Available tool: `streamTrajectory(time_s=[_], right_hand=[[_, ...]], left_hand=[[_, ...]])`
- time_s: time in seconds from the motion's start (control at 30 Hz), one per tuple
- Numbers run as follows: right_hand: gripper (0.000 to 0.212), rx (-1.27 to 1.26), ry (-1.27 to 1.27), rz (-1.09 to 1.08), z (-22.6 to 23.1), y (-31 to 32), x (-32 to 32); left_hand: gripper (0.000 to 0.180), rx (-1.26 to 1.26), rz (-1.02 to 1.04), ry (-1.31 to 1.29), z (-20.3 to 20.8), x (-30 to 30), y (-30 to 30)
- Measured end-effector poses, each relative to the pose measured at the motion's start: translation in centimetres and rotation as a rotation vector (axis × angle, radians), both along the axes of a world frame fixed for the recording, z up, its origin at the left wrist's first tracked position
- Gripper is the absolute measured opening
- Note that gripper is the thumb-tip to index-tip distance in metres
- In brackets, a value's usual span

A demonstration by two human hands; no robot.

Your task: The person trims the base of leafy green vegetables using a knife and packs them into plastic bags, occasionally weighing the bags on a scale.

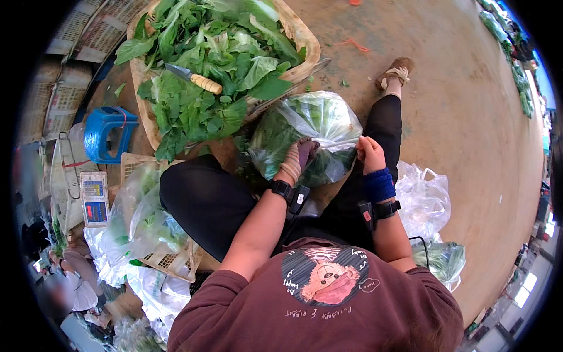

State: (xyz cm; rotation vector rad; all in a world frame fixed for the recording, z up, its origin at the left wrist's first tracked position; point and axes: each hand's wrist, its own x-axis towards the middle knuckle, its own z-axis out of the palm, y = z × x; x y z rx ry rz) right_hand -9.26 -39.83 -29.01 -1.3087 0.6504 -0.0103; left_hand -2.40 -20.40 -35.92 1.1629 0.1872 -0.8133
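Observation:
A clear plastic bag [343, 117] filled with leafy greens sits on the floor between my legs. Its gathered neck is gripped by my left hand [300, 155], which wears a thin, dirty glove and has its fingers closed. At the bag's right side, my bare right hand [371, 154] is closed in a pinch. A whitish strip [340, 142] stretches from the neck to its fingertips; whether this is bag film or a tie, I cannot tell. Beyond the bag, a knife [202, 82] with a light wooden handle lies on loose leafy greens [234, 58] heaped in a tan plastic crate [309, 44].
A blue stool [97, 134] and a scale display [94, 199] stand at left, near another crate [176, 264] with bagged greens. Right of my thigh lie white plastic bags [423, 199] and a bag of greens [446, 261]. Another person [76, 290] is at lower left.

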Motion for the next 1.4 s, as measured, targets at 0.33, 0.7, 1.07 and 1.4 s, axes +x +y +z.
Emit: streamTrajectory(time_s=[0.33, 0.7, 1.07, 1.4], right_hand=[[0.013, -0.641, -0.349, 0.656, 4.7, -0.1, -0.7], [0.034, 0.003, -0.007, 0.421, 0.6, 1.4, -2.5], [0.024, -1.528, -0.232, 0.851, -4.1, 5.0, 3.9], [0.02, -1.253, -0.322, 0.374, -4.4, 4.1, 2.6]], left_hand=[[0.013, -0.211, -0.288, -0.11, 5.5, 1.4, 2.8], [0.027, 0.02, 0.179, -0.047, 8.6, 2.2, 4.6], [0.027, 0.635, 0.006, -0.813, 5.6, 1.2, 4.1], [0.046, 0.853, -0.234, -1.289, 1.7, -3.3, -0.8]])
